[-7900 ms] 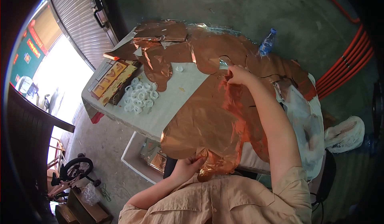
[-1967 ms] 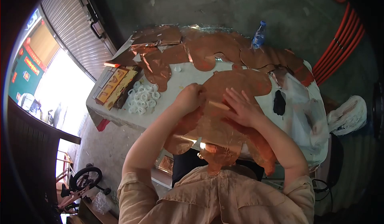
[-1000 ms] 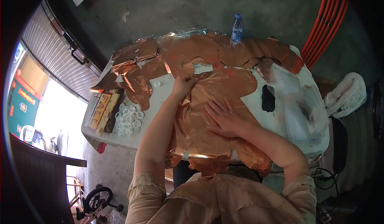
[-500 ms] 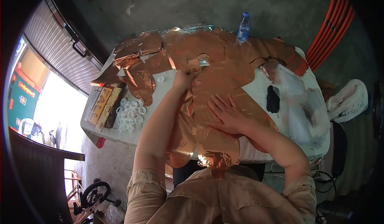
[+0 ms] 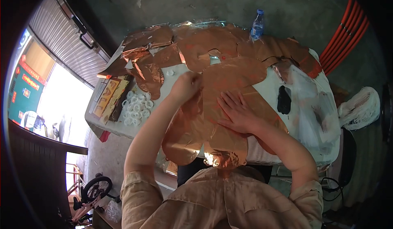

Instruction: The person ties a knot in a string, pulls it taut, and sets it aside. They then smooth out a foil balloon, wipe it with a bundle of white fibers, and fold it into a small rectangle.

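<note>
A shiny copper-coloured foil sheet (image 5: 221, 135), cut in rounded lobes, lies in front of me and hangs over the table's near edge. My right hand (image 5: 238, 113) rests flat on it, fingers spread. At the foil's left edge, my left hand (image 5: 186, 88) is closed in a pinch on the foil; its fingertips are partly hidden. More copper foil (image 5: 196, 43) spreads across the far side of the table, with a small torn-looking opening near the middle. One small white ring (image 5: 170, 72) lies just beyond my left hand.
A pile of white plastic rings (image 5: 137, 108) sits at the left, beside a yellow-and-brown box (image 5: 109, 100). A water bottle (image 5: 257, 25) stands at the far edge. On the right are a black object (image 5: 283, 99), clear plastic bags (image 5: 307, 110) and a white bag (image 5: 360, 108).
My left hand has drawn left and slightly towards me, and the foil's left flap spreads wider. My right hand stays flat on the foil. The view has shifted slightly.
</note>
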Action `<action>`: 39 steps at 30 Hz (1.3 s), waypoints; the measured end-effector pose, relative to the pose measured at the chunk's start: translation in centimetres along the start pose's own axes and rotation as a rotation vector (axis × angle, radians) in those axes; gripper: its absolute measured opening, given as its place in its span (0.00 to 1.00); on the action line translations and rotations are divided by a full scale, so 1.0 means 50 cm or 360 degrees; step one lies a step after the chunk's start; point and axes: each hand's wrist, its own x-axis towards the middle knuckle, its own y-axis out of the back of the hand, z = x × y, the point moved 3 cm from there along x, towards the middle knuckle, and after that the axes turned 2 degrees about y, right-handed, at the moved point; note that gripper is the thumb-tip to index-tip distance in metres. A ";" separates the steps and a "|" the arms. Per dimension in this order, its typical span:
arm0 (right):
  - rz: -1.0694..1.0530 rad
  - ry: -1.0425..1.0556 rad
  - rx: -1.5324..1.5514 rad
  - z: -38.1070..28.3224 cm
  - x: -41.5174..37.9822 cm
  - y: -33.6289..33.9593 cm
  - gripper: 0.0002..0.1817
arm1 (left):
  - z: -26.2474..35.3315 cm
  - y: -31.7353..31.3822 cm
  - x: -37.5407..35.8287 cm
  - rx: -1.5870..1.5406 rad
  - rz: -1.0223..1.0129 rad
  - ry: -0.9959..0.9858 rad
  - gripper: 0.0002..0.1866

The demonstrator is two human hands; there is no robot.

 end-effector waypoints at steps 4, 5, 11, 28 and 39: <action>-0.0017 -0.0015 0.0021 0.003 -0.001 -0.002 0.43 | 0.017 0.020 -0.107 0.0389 -0.0310 -0.0326 0.18; -0.0004 -0.0014 0.0019 0.002 -0.002 -0.002 0.42 | 0.013 0.019 -0.117 0.0389 -0.0312 -0.0312 0.18; -0.0070 -0.0041 -0.0002 0.001 0.000 0.001 0.42 | -0.003 0.017 -0.148 0.0523 -0.0217 -0.0463 0.25; -0.0275 0.0416 0.0202 -0.123 -0.194 0.104 0.46 | -0.009 0.008 -0.153 0.0564 -0.0183 -0.0466 0.24; 0.0362 0.0304 -0.0240 -0.163 -0.217 0.036 0.25 | -0.012 0.008 -0.152 0.0579 -0.0203 -0.0469 0.24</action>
